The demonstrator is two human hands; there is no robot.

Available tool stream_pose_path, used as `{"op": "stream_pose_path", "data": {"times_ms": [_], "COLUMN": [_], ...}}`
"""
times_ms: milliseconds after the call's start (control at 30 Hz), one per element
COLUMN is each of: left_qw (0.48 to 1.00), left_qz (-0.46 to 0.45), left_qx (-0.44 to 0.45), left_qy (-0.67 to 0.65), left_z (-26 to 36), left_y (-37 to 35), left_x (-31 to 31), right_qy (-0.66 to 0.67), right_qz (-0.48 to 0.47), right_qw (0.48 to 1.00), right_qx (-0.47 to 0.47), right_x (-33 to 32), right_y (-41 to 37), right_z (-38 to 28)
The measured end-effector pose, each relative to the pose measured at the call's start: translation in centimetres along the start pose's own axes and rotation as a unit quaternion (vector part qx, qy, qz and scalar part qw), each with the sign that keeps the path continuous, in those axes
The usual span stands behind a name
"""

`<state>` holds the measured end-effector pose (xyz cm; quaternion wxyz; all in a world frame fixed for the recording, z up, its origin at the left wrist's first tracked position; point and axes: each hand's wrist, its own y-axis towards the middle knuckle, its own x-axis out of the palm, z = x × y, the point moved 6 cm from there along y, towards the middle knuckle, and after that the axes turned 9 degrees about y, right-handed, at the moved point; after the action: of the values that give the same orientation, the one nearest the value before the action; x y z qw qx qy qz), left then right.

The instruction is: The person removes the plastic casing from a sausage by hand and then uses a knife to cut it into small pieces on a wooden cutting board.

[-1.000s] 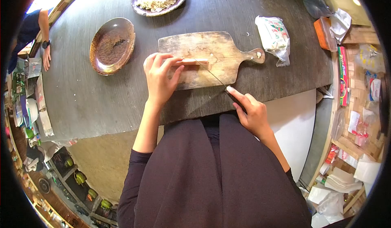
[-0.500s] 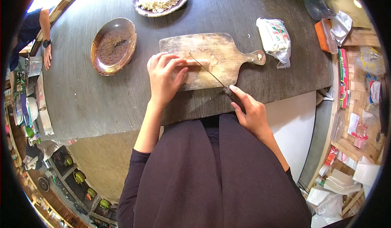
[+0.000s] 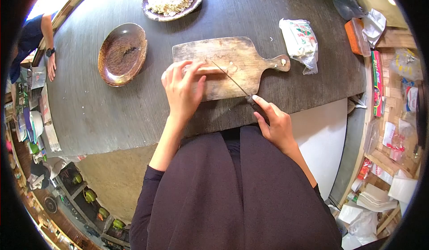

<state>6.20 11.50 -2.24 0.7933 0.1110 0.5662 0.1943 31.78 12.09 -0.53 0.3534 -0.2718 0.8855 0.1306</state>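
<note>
A wooden cutting board lies near the table's front edge, its handle pointing right. On it rests a long pinkish-brown sausage. My left hand has its fingers curled over the sausage's left part; the thumb is slightly blurred, and the hand hides that end. Held in my right hand, closed around its dark handle, is a knife. Its thin blade slants up and left across the sausage near the right end. Small pale bits lie just beyond the sausage.
An empty brown oval plate stands left of the board. Behind is a dark-rimmed plate heaped with pale shredded food. A white plastic packet lies to the right. At the far left, another person's hand rests on the table edge.
The view has shifted slightly. My left thumb and fingers have moved a little on the sausage, while the knife remains across it near the right end.
</note>
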Motion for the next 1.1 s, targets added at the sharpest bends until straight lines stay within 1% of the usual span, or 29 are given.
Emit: {"op": "stream_pose_path", "data": {"times_ms": [33, 100, 167, 200, 267, 400, 467, 533, 633, 700, 933, 1000, 1100], "left_qw": [1.0, 0.999, 0.999, 0.998, 1.0, 1.0, 1.0, 0.998, 0.998, 0.998, 0.997, 0.997, 0.997], "left_qz": [-0.016, -0.021, -0.023, -0.022, 0.011, 0.008, 0.006, 0.0, 0.0, -0.005, -0.014, -0.012, -0.01], "left_qx": [-0.013, 0.003, 0.031, 0.031, 0.014, -0.011, -0.028, -0.057, -0.064, -0.069, -0.072, -0.073, -0.077], "left_qy": [0.023, 0.026, 0.038, 0.04, 0.012, 0.011, 0.013, 0.013, 0.002, -0.001, -0.008, -0.009, -0.011], "left_z": [-0.8, -1.4, -1.4, -1.2, -0.4, 0.6, 0.7, 0.3, -0.3, -0.5, -1.0, -0.9, -0.8], "left_y": [0.3, 0.7, 0.8, 0.8, 0.7, 0.0, -0.3, -0.7, -1.4, -1.7, -2.0, -2.1, -2.2], "left_x": [0.2, 0.2, 0.3, 0.3, 0.2, 1.2, 1.1, 1.1, 0.8, 0.6, 0.1, 0.2, 0.3], "right_qy": [0.013, 0.027, 0.045, 0.046, 0.059, 0.075, 0.056, 0.058, 0.068, 0.048, 0.04, 0.039, 0.042], "right_qz": [0.007, 0.013, 0.069, 0.069, 0.097, 0.094, 0.062, 0.066, 0.072, 0.028, 0.039, 0.09, 0.091], "right_qw": [1.0, 0.999, 0.996, 0.996, 0.993, 0.992, 0.996, 0.996, 0.995, 0.998, 0.998, 0.995, 0.995], "right_qx": [0.007, 0.012, -0.031, -0.033, -0.044, -0.042, -0.022, -0.018, -0.014, 0.028, 0.029, -0.013, -0.012], "right_x": [-0.1, -0.1, -0.4, -0.3, -0.6, 0.1, 1.2, 1.8, 2.2, 2.7, 3.4, 3.2, 3.1], "right_y": [0.0, 0.0, 0.1, 0.2, 0.2, 0.4, 0.3, -0.1, -0.6, -0.9, -1.4, -1.2, -1.1], "right_z": [0.1, 0.3, 0.1, 0.1, 0.0, -0.4, -0.3, -0.4, -0.7, -0.6, -0.4, -0.6, -0.5]}}
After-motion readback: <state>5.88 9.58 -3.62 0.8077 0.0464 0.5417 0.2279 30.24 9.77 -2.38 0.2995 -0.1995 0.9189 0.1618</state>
